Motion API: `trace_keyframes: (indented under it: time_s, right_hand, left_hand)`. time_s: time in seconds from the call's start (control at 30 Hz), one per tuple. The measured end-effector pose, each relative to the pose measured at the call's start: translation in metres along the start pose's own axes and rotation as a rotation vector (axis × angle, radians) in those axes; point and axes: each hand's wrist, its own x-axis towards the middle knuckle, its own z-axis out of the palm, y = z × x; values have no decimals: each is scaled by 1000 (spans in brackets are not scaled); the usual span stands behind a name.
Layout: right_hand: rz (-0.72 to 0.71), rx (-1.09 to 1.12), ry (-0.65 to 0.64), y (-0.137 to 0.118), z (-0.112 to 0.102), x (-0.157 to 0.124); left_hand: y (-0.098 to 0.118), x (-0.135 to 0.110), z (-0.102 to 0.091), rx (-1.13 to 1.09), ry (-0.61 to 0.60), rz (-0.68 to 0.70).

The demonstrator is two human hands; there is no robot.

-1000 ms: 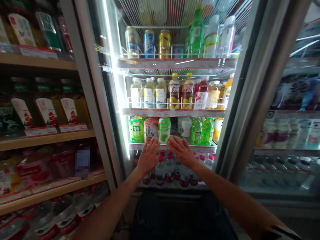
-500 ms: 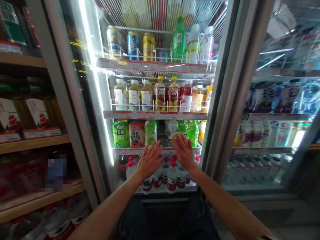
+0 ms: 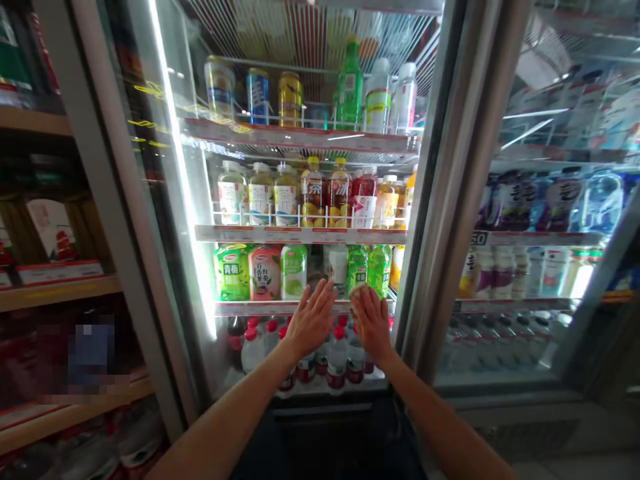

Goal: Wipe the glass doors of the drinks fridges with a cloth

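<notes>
My left hand [image 3: 313, 323] is open and holds nothing. Its outstretched fingers reach over the price rail [image 3: 240, 309] of the lower shelf, close to a pale green bottle [image 3: 293, 272]. Under the fingers of my right hand [image 3: 373, 327] is a small pale cloth [image 3: 357, 291], mostly hidden by the hand. That hand is at the same rail, in front of two green bottles [image 3: 358, 263]. Between the hands, further back, stands a whitish container [image 3: 336, 262]. Whether either hand touches the rail I cannot tell.
Red-capped bottles [image 3: 337, 363] stand on the fridge floor below my forearms. Tea bottles [image 3: 313, 193] line the middle shelf, cans [image 3: 258, 97] the top one. A metal door frame [image 3: 463, 167] rises on the right, a lit post [image 3: 183, 173] on the left.
The whole view has shifted slightly left and down. My left hand has moved right, closer to my right hand. The pale cloth stays under my right fingers.
</notes>
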Motion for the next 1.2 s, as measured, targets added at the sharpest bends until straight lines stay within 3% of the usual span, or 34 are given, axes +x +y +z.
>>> trace_keyframes:
  time_s: [0.1, 0.27, 0.5, 0.7, 0.9, 1.1, 1.2]
  right_hand:
    - [-18, -19, -1, 8, -4, -4]
    - [130, -77, 169, 35, -8, 30]
    - [190, -112, 104, 42, -8, -17]
    - [261, -56, 235, 67, -14, 26]
    - [223, -51, 195, 62, -16, 10]
    - [277, -20, 270, 75, -20, 75]
    - [207, -21, 255, 64, -20, 81]
  left_hand:
    - [2, 4, 0, -8, 0, -9]
    - [3, 12, 2, -19, 30, -22]
    - [-2, 17, 0, -5, 61, -39]
    - [-10, 32, -5, -16, 99, -96]
    - [-19, 39, -9, -12, 125, -122]
    - [-29, 49, -14, 5, 195, -145]
    - [-35, 52, -17, 26, 208, -165]
